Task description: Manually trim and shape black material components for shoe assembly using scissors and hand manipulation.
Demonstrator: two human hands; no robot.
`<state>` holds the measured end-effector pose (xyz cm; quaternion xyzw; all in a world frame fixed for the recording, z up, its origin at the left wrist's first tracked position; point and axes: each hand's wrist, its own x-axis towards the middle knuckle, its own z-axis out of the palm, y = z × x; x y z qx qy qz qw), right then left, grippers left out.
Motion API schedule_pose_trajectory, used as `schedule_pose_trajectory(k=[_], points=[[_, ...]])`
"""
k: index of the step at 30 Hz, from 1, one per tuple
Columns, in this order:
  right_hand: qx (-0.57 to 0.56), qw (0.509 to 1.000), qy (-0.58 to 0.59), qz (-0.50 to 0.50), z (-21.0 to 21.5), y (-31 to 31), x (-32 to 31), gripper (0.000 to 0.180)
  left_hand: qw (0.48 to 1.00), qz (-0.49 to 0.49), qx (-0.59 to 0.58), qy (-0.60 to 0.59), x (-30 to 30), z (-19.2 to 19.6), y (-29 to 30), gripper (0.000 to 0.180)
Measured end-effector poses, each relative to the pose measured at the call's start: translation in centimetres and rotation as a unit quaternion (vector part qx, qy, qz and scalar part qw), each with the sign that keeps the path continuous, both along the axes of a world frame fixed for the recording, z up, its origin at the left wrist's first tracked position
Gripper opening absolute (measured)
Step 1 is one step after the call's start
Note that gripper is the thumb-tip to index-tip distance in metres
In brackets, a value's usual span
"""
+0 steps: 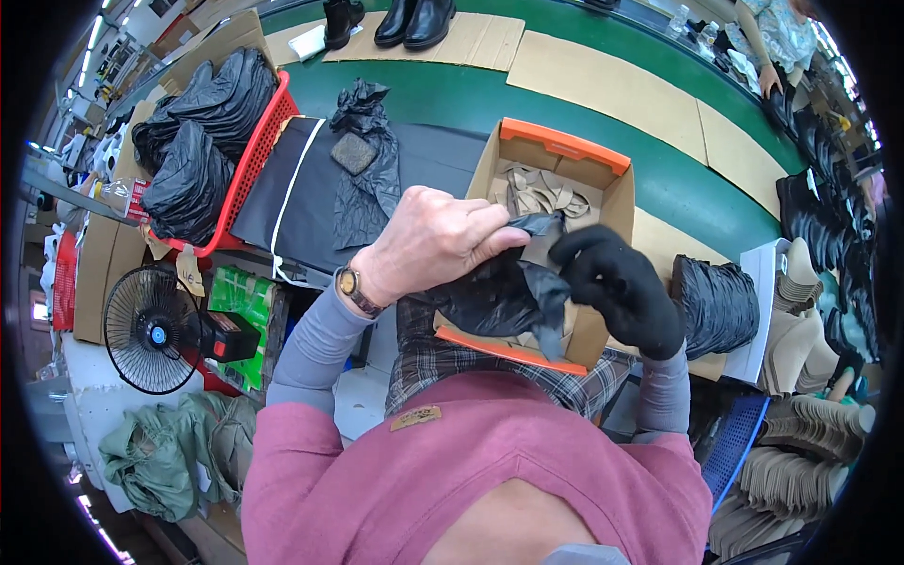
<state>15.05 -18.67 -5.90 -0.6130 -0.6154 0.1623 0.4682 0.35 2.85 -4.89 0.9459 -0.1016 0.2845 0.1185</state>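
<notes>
My bare left hand [443, 231], with a watch on its wrist, is closed on the upper edge of a limp black leather-like piece [494, 299]. The piece hangs in folds over an open cardboard box with orange rims [617, 193]. My right hand [610, 282], in a black glove, is at the piece's right side with its fingers curled. What is between those fingers is hidden. Inside the box lie several beige strips [556, 193], partly covered by my hands and the black piece.
A red basket [254, 160] of bundled black material stands left, above a black fan [155, 330]. A small dark block [353, 153] rests on crumpled black sheeting. Right are a black gathered bundle [718, 306] and stacked beige pieces [791, 480]. Black boots [414, 24] stand on cardboard at the far side.
</notes>
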Motion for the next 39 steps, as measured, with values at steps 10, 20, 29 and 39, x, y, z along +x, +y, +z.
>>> schedule_pose_trajectory(k=[10, 20, 29, 39], points=[[-0.114, 0.960, 0.250, 0.054, 1.7, -0.9, -0.1, 0.016, 0.998, -0.047, -0.028, -0.023, -0.6, -0.1, -0.8, 0.029], [0.015, 0.941, 0.314, -0.124, 0.0, 1.3, -4.1, 0.056, 0.996, -0.078, -0.011, -0.051, -1.1, -0.5, -0.5, 0.027], [-0.036, 0.880, 0.457, -0.128, 0.0, 2.2, -3.6, 0.036, 0.960, -0.133, -0.237, -0.061, -1.7, -2.1, -1.1, 0.067], [0.008, 0.879, 0.474, -0.048, -0.2, 1.7, -2.4, 0.031, 0.960, -0.164, -0.226, -0.012, -2.1, -0.9, -1.0, 0.072]])
